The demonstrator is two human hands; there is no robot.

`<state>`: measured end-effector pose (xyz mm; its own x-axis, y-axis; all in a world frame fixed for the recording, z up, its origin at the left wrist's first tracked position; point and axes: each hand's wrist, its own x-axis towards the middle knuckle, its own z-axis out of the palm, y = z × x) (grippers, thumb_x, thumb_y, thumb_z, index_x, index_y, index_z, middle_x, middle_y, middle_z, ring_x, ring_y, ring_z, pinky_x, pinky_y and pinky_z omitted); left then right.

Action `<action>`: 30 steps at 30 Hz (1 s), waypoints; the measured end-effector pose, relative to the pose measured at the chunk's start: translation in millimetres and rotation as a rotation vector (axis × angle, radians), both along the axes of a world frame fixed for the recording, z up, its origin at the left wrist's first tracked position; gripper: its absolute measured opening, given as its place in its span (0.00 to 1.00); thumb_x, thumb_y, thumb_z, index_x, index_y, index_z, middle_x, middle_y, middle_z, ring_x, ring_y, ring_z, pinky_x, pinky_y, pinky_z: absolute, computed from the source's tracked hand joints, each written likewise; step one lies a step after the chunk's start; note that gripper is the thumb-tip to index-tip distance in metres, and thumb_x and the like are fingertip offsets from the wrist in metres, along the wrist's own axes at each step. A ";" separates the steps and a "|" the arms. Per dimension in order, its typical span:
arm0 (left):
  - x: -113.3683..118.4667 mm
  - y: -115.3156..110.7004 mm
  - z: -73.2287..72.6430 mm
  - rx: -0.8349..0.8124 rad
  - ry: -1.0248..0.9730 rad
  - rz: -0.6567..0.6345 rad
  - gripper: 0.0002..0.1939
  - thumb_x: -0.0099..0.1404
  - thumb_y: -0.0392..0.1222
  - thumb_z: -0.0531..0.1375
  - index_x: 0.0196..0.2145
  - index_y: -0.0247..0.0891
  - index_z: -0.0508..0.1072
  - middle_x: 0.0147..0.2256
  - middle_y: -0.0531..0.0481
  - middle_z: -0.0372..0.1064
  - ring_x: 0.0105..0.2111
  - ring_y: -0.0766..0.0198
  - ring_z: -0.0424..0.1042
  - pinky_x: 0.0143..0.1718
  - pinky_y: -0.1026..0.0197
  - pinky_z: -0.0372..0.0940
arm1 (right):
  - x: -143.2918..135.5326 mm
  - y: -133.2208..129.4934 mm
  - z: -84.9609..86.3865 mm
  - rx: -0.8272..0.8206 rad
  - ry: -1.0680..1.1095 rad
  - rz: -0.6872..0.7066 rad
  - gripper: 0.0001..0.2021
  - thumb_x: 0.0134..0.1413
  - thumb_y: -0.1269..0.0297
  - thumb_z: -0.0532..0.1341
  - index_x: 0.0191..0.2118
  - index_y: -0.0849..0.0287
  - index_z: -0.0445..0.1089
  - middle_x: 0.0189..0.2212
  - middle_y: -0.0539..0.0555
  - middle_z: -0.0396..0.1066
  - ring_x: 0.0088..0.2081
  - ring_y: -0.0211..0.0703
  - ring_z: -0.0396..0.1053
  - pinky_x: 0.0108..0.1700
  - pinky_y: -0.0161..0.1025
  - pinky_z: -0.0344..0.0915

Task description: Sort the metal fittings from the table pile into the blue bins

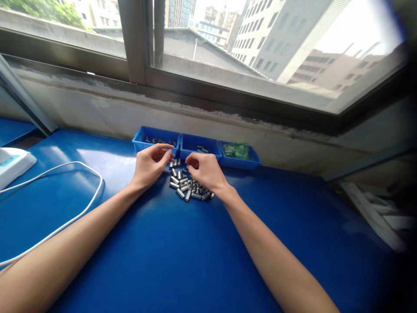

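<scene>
A pile of small silver metal pieces (185, 188), hexagonal standoffs and smaller screws, lies on the blue tabletop. My left hand (152, 163) is at the pile's left, before the left bin, with thumb and forefinger curved and slightly apart; nothing shows between them. Over the pile's right side is my right hand (205, 170), fingers curled down and pressed together, whatever they hold being hidden. Small metal parts lie in the left blue bin (138, 141). A few standoffs are in the middle bin (187, 142). Green packets (236, 150) fill part of the right bin (243, 164).
A white cable (94, 196) loops across the left of the blue table (169, 256). At the left edge sits a white power strip (18, 165). Behind the bins are a low wall (107, 117) and a window frame (202, 93). A metal post stands at the far left.
</scene>
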<state>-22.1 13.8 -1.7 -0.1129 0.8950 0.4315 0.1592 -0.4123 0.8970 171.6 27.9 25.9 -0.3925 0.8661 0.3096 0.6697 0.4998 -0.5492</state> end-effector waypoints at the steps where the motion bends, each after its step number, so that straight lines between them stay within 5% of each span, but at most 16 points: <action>1: 0.0 0.0 0.2 -0.002 0.005 -0.001 0.15 0.64 0.49 0.65 0.43 0.35 0.79 0.34 0.46 0.80 0.31 0.59 0.80 0.37 0.61 0.74 | -0.7 -0.3 1.2 -0.009 0.045 -0.017 0.09 0.50 0.77 0.60 0.33 0.58 0.77 0.30 0.53 0.79 0.34 0.43 0.76 0.40 0.37 0.69; 5: 0.7 -0.5 1.5 -0.016 0.025 -0.036 0.16 0.64 0.50 0.66 0.43 0.35 0.79 0.34 0.46 0.80 0.32 0.58 0.81 0.39 0.60 0.75 | -1.8 0.7 5.2 -0.160 0.400 -0.076 0.03 0.48 0.72 0.66 0.31 0.59 0.76 0.30 0.53 0.79 0.34 0.42 0.77 0.42 0.38 0.71; 10: 2.2 -2.4 0.0 0.001 0.078 -0.121 0.17 0.63 0.48 0.67 0.45 0.35 0.79 0.37 0.45 0.81 0.35 0.58 0.81 0.40 0.59 0.75 | 0.0 4.6 8.1 -0.694 1.016 -0.137 0.08 0.40 0.71 0.73 0.29 0.59 0.76 0.30 0.50 0.79 0.35 0.37 0.76 0.43 0.33 0.71; 14: 3.7 -4.2 -1.0 0.069 0.153 -0.174 0.17 0.64 0.47 0.66 0.48 0.37 0.79 0.38 0.46 0.80 0.36 0.60 0.80 0.40 0.61 0.74 | 0.3 4.7 10.1 -0.898 1.155 -0.143 0.11 0.39 0.77 0.73 0.30 0.60 0.75 0.30 0.50 0.79 0.33 0.33 0.75 0.40 0.30 0.71; 25: 4.5 -3.0 -3.3 0.100 0.168 -0.150 0.11 0.63 0.47 0.68 0.40 0.37 0.80 0.36 0.47 0.80 0.35 0.60 0.80 0.40 0.61 0.74 | -6.8 -1.6 12.0 -0.800 1.014 -0.080 0.11 0.41 0.72 0.74 0.32 0.61 0.75 0.31 0.51 0.78 0.37 0.37 0.77 0.45 0.33 0.72; 30: 0.9 1.6 -4.2 0.044 -0.050 -0.037 0.14 0.60 0.47 0.70 0.40 0.36 0.78 0.38 0.45 0.80 0.37 0.57 0.81 0.44 0.59 0.75 | 3.0 1.0 15.0 -0.392 0.541 -0.078 0.07 0.49 0.65 0.69 0.35 0.60 0.75 0.32 0.54 0.78 0.37 0.43 0.78 0.42 0.37 0.71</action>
<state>-21.1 15.4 -5.9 -0.1024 0.8793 0.4652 0.0982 -0.4564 0.8843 174.6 29.0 40.8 -0.2028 0.9739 0.1020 0.2755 0.1567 -0.9484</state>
